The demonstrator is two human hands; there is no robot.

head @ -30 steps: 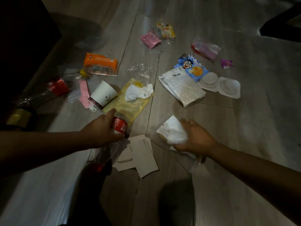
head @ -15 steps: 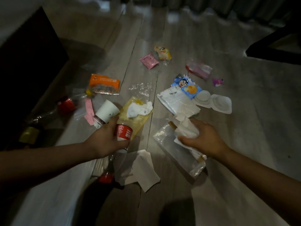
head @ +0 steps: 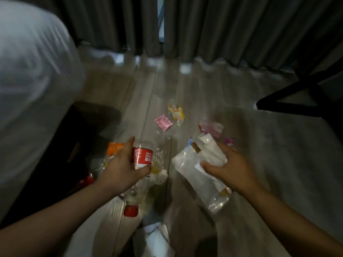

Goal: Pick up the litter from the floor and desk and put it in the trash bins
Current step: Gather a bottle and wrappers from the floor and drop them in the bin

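— How does the left hand [head: 120, 171] sit?

— It reaches in from the lower left with the forearm stretched forward. Its fingers [head: 143, 168] are wrapped round a clear plastic bottle [head: 142, 158] at the red label, with the thumb on the far side. The bottle tilts with its red cap [head: 130, 210] toward the camera, below the wrist.

— And the right hand [head: 230, 169]?

— It is just right of the bottle, apart from it, with the back of the hand up. Its fingers [head: 222, 147] are clamped on a wad of white paper [head: 211, 151] together with a clear plastic bag [head: 196, 177]. The paper sticks out past the fingertips, and the bag hangs below the thumb.

— Other litter?

— On the floor [head: 259, 145] beyond the bottle lie a pink packet [head: 163, 122] and a yellow wrapper [head: 176, 112]. An orange pack [head: 115, 147] lies to the bottle's left, partly hidden by the left hand.
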